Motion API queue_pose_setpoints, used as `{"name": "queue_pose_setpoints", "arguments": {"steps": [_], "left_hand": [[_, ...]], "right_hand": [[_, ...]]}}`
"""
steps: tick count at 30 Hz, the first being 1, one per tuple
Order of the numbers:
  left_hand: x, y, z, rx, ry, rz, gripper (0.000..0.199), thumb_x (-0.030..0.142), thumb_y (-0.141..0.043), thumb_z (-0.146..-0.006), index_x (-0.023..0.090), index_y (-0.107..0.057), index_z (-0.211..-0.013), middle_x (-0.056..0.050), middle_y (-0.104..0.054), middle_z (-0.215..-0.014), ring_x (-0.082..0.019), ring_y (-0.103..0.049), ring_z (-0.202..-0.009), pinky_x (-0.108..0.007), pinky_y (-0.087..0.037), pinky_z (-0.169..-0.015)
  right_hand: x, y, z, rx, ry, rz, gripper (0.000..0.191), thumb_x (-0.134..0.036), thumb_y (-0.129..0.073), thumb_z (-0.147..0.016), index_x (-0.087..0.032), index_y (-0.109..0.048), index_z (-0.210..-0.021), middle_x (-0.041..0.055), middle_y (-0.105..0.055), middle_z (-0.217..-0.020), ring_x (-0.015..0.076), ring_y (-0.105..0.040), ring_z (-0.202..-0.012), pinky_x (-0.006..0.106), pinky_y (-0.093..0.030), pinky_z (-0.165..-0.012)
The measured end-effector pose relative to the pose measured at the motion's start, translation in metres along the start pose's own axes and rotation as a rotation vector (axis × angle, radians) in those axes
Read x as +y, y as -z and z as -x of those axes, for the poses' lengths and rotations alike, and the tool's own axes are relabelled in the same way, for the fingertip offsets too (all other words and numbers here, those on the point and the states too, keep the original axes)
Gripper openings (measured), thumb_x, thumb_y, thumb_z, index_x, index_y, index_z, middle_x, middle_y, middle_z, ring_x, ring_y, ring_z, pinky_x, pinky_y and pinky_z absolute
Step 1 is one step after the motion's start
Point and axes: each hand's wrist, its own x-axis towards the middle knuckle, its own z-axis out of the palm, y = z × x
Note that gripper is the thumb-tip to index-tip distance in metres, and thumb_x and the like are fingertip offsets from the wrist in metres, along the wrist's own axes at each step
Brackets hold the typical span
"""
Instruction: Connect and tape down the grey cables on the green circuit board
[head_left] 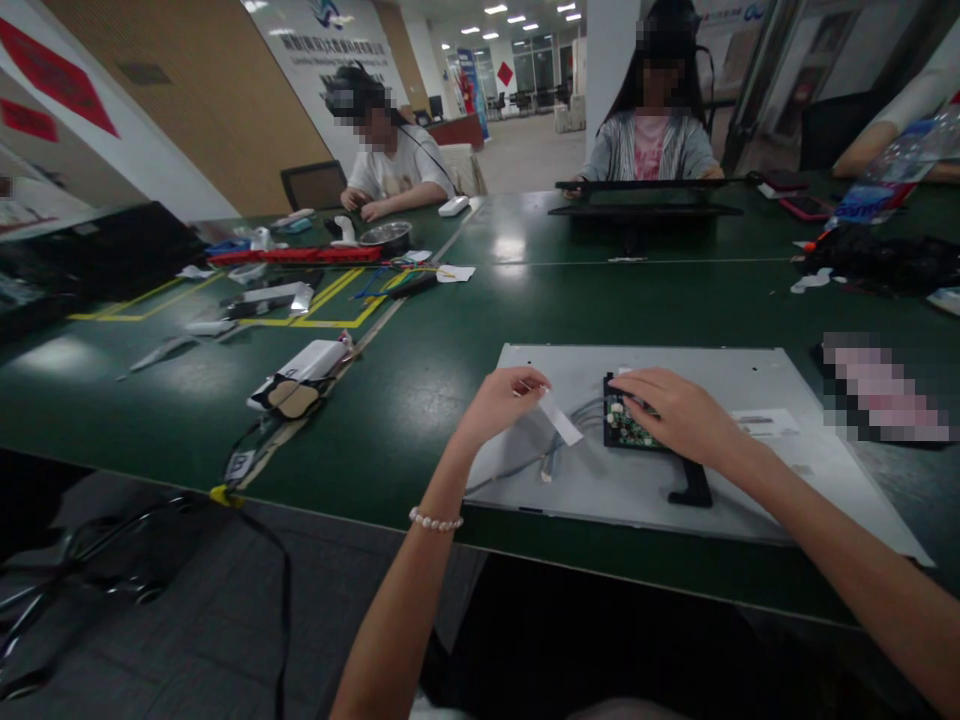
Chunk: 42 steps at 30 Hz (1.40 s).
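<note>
Pinching a white strip (563,418), slanted toward the near right, with the left hand (512,393), left of the circuit board (625,426) lying partly beneath the nearer right hand (679,408), of indeterminable grip

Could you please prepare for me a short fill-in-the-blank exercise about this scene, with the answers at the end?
1. The left hand holds a strip of ____ colour.
2. The hand over the circuit board is the person's ____ one.
3. A beaded bracelet circles the person's ____ wrist.
4. The flat panel lies on a table coloured ____.

Missing words: white; right; left; green.
</note>
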Motion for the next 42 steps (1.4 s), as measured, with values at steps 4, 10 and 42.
{"name": "queue_pose_setpoints", "arguments": {"steps": [4,10,42], "left_hand": [[0.003,-0.014,0.01,-0.018,0.023,-0.068,0.016,0.017,-0.054,-0.083,0.017,-0.069,-0.088,-0.003,-0.071,-0.082,-0.014,-0.063,-0.073,-0.027,-0.049,-0.07],[0.006,-0.023,0.013,-0.005,0.042,-0.138,0.017,0.019,-0.053,-0.083,0.018,-0.069,-0.088,-0.003,-0.071,-0.08,-0.015,-0.064,-0.075,-0.027,-0.048,-0.072],[0.051,-0.079,0.084,0.516,-0.07,-0.34,0.028,0.007,-0.046,-0.091,0.018,-0.06,-0.112,-0.01,-0.062,-0.119,-0.022,-0.057,-0.115,-0.044,-0.047,-0.1]], "right_hand": [[-0.019,-0.005,0.001,-0.099,0.206,-0.002,0.035,-0.019,-0.042,-0.095,-0.014,-0.061,-0.125,0.0121,-0.063,-0.128,0.0238,-0.057,-0.119,0.044,-0.044,-0.104],[-0.033,-0.012,0.002,-0.1,0.334,-0.004,0.032,-0.014,-0.047,-0.093,-0.015,-0.063,-0.121,0.0116,-0.063,-0.129,0.0228,-0.056,-0.12,0.043,-0.045,-0.103],[-0.04,-0.023,0.002,0.004,0.407,0.04,0.019,-0.009,-0.053,-0.091,-0.013,-0.069,-0.102,0.0115,-0.071,-0.11,0.023,-0.064,-0.105,0.042,-0.05,-0.092]]}}
